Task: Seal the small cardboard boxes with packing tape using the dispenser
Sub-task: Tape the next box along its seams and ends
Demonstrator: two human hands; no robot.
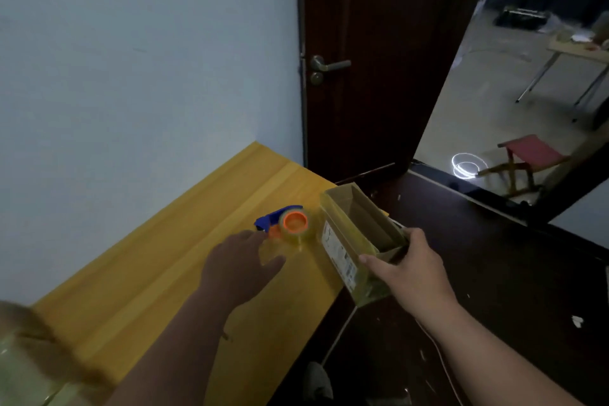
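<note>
Yellow table (158,273) is carrying the tape dispenser (290,224). Cardboard box (356,241), open-topped, is sitting just right of the dispenser; my right hand (408,267) is gripping its near end. My left hand (244,260) is hovering just before the dispenser, fingers spread, holding nothing.

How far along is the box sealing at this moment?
Done: nothing visibly sealed. In hand: the right hand grips an open cardboard box at the yellow table's edge; the left hand reaches, fingers spread, toward the tape dispenser lying there. Left: closing the flaps and taping.
</note>
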